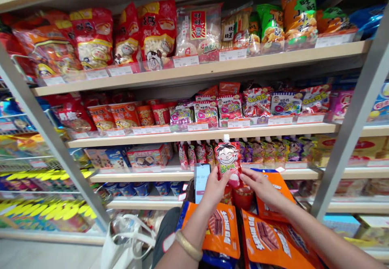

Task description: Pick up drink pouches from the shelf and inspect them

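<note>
A red drink pouch [228, 154] with a white spout cap and a grinning cartoon face stands upright between my hands, in front of the shelves. My left hand [217, 184] is closed on its lower left side, thumb across the front. The fingers of my right hand [259, 184] press against its lower right edge. Below the hands are a red tub [243, 197] and orange snack bags with blue edges, one under my left wrist [223, 225] and another between my forearms [263, 233]. Beside my left hand a phone [202, 183] stands upright, its screen lit.
Similar spouted pouches [258, 149] line the shelf behind. Higher shelves carry gummy candy bags [230, 107] and big red snack bags [156, 34]. A white tote bag [121, 236] is at the lower left. Grey shelf posts [349, 111] slant down on both sides.
</note>
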A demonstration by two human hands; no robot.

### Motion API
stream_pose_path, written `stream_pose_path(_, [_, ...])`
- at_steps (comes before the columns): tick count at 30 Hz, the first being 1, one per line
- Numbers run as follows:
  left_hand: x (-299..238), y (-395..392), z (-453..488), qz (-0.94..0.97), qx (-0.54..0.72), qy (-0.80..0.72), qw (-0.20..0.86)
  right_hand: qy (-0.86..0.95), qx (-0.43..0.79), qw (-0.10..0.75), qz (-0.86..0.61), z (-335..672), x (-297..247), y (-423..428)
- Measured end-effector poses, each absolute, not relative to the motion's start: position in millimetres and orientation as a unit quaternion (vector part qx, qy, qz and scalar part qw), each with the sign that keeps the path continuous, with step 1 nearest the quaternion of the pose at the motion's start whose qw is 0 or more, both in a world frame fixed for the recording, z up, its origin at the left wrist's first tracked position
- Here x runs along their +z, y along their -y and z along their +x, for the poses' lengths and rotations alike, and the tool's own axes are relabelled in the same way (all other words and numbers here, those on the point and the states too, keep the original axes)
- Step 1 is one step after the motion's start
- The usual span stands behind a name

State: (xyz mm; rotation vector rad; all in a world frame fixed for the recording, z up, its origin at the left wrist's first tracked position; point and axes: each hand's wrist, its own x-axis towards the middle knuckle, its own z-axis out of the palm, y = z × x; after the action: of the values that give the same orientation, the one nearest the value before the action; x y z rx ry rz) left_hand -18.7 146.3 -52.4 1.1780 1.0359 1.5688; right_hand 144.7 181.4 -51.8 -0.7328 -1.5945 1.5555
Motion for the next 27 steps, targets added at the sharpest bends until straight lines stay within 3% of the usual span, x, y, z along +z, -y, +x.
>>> stream_pose_path(8, [-49.3,-142.5,-22.0,0.485,0.605,-0.364,0.516,0.6,0.615,0.411,-0.304,143.4,-60.8,-182.7])
stream_pose_path(27, [-52.2,-140.1,-15.8,0.496,0.6,-0.39,0.492,0.641,0.556,0.44,-0.292,142.5,-67.5,-172.2])
